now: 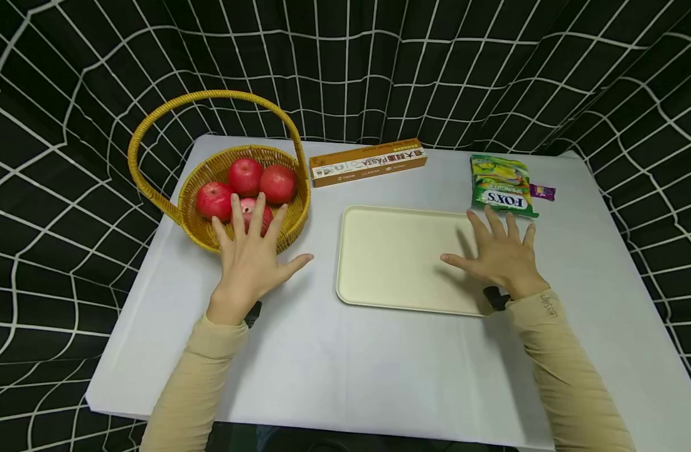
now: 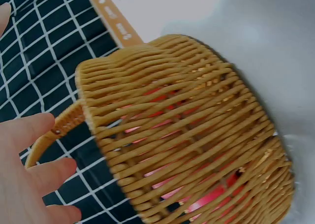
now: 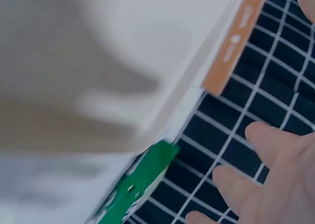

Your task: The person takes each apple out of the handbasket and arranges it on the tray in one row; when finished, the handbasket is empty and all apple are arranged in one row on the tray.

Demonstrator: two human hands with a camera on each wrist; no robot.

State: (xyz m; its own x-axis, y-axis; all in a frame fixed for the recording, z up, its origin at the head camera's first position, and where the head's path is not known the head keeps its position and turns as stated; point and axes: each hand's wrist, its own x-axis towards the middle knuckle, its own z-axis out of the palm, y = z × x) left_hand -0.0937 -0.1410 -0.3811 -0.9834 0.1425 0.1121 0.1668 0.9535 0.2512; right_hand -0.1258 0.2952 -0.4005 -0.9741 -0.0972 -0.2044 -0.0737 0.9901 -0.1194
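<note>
The left hand [image 1: 248, 263], fingers spread and straight, hovers at the near edge of a yellow wicker basket [image 1: 300, 216] and grips nothing. Several red apples [image 1: 277, 184] lie in the basket. In the left wrist view the basket's woven side [image 2: 182, 120] fills the middle, with the left fingers [image 2: 54, 172] beside its handle. The right hand [image 1: 500, 257], also spread and holding nothing, is over the right part of a cream tray [image 1: 401, 260]. A green Fox's packet [image 1: 500, 182] lies just beyond its fingertips. The right wrist view shows the right hand [image 3: 280, 179] and the packet [image 3: 140, 182].
A long brown pasta box [image 1: 368, 163] lies behind the tray, right of the basket. A small purple packet [image 1: 543, 192] is beside the green one. The white table [image 1: 300, 376] is bordered by black cloth with a white grid [image 1: 345, 75]. The basket's tall handle [image 1: 209, 95] arches upward.
</note>
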